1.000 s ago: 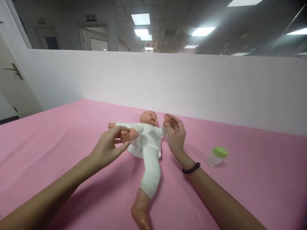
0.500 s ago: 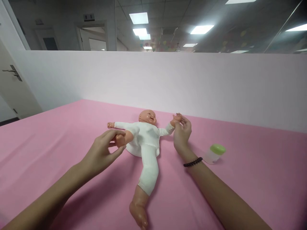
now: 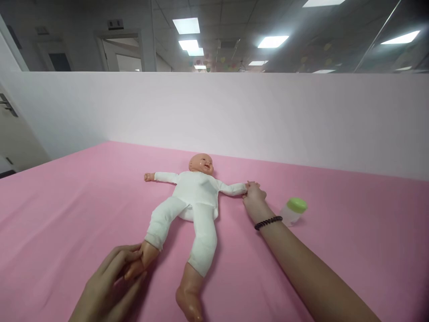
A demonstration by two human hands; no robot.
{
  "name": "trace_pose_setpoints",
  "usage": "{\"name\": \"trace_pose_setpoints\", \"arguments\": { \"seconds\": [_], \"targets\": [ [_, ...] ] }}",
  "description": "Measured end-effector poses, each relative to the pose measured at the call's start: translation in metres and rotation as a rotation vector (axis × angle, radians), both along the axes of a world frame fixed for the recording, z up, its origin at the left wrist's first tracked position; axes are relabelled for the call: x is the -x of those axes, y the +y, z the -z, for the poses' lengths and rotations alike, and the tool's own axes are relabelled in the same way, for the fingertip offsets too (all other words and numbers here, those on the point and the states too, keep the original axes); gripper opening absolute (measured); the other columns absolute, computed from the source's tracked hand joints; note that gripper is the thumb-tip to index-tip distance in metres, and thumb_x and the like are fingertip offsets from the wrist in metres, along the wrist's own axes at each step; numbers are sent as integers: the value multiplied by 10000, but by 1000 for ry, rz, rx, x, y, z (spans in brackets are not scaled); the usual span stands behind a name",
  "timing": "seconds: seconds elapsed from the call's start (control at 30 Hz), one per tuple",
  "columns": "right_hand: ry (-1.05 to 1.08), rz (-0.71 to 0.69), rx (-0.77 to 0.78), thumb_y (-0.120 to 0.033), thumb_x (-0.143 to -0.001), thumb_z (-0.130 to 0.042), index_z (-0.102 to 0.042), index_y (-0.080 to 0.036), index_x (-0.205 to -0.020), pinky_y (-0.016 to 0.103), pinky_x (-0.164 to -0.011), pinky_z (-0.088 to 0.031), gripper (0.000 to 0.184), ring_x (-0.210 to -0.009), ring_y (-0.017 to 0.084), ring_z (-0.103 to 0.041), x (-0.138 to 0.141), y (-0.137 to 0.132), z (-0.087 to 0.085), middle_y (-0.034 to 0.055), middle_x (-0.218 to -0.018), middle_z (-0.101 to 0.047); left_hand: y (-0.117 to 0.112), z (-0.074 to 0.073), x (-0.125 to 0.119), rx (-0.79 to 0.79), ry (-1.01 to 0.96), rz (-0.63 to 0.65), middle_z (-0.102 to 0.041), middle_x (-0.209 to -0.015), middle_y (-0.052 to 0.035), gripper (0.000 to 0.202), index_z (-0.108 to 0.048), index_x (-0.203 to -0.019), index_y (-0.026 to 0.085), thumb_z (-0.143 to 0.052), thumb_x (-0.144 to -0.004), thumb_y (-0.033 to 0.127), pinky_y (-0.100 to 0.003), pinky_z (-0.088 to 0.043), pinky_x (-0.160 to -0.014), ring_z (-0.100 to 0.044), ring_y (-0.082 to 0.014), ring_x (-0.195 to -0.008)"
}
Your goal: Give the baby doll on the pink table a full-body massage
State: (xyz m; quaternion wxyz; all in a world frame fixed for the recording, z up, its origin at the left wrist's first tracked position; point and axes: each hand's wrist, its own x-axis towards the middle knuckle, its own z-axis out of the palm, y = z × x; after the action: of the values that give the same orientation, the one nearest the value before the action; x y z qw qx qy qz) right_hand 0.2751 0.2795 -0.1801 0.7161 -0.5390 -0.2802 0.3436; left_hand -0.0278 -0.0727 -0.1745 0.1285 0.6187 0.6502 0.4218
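Note:
A baby doll [image 3: 197, 192] with a white cloth body lies on its back, arms and legs spread, its head toward the wall. My left hand [image 3: 112, 277] grips the doll's foot on the left side, fingers round the ankle, with that leg stretched out straight. My right hand [image 3: 255, 197], a black coiled band on its wrist, is closed on the doll's hand on the right side, which is partly hidden by my fingers. The doll's other arm reaches out to the left, and its other leg points toward me; nothing holds either one.
A pink sheet [image 3: 83, 201] covers the surface under the doll. A small clear bottle with a green lid [image 3: 296, 205] stands right of my right wrist. Behind is a white low wall [image 3: 214, 112] topped by dark glass; a door [image 3: 16, 134] is at the left.
My left hand has brought the doll's raised leg down and toward me, straightening it. My right hand has lowered the doll's arm toward the sheet. The view has shifted slightly.

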Motion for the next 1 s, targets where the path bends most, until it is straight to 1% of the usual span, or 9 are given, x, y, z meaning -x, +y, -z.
{"name": "trace_pose_setpoints", "arguments": {
  "seconds": [0.07,0.17,0.23,0.3,0.4,0.53,0.67,0.83,1.0],
  "targets": [
    [9,5,-45,-67,-841,-626,-662,-134,-1068,296,-841,-590,239,-987,183,-700,11,-11,-15,95,-1139,-706,12,-18,7,-67,62,33,-703,-1204,-46,253,-641,-1128,285,-671,-912,413,-238,-627,-785,-730,-215,-1021],
    [-99,-74,-284,-52,-794,-657,-629,-183,-1225,287,-1029,-526,452,-1176,153,-656,32,-36,-40,64,-1324,-667,41,-55,9,-164,119,53,-701,-1168,-49,261,-619,-1156,276,-659,-922,385,-311,-625,-851,-716,-210,-1000],
    [-331,-231,-534,-147,-846,-667,-607,-192,-1269,350,-1037,-532,429,-1207,193,-646,46,-53,-50,87,-1362,-647,69,-79,5,-158,116,128,-697,-1115,-46,249,-613,-1135,260,-649,-925,389,-356,-621,-873,-703,-204,-968],
    [-606,-357,-659,-201,-892,-634,-618,-209,-1269,405,-1030,-537,378,-1189,228,-650,58,-67,-52,91,-1314,-670,102,-96,-3,-129,106,208,-681,-1061,-49,223,-600,-1086,233,-638,-918,374,-377,-612,-851,-682,-200,-923],
    [-975,-468,-700,-140,-906,-545,-628,-224,-1271,454,-1027,-528,383,-1190,261,-635,69,-81,-43,89,-1272,-683,147,-101,-17,-105,211,261,-628,-893,-43,93,-542,-876,208,-603,-887,277,-377,-568,-764,-623,-209,-842],
    [-1163,-562,-706,-66,-887,-468,-628,-220,-1254,460,-1003,-527,428,-1173,266,-634,73,-85,-32,87,-1261,-684,177,-88,-33,-108,293,272,-599,-887,-44,74,-517,-870,203,-567,-833,163,-355,-505,-706,-573,-202,-798],
    [-888,-470,-643,-138,-876,-562,-631,-229,-1248,450,-1023,-519,389,-1170,254,-639,67,-77,-38,77,-1255,-688,157,-88,-32,-135,259,294,-598,-983,-60,94,-551,-967,204,-554,-873,201,-362,-537,-750,-598,-212,-880],
    [-293,-263,-505,-167,-810,-689,-620,-191,-1192,349,-984,-537,388,-1157,195,-653,47,-52,-54,91,-1334,-664,79,-88,-18,-166,288,175,-635,-1046,-37,165,-598,-1091,262,-581,-940,325,-321,-563,-731,-646,-196,-887],
    [100,-111,-99,-1,-784,-622,-653,-148,-1056,268,-852,-561,311,-1027,156,-683,14,-22,-37,88,-1209,-693,6,-35,-10,-57,188,48,-680,-1107,-19,223,-617,-1124,312,-641,-926,412,-261,-601,-742,-699,-204,-951]
  ]
}}
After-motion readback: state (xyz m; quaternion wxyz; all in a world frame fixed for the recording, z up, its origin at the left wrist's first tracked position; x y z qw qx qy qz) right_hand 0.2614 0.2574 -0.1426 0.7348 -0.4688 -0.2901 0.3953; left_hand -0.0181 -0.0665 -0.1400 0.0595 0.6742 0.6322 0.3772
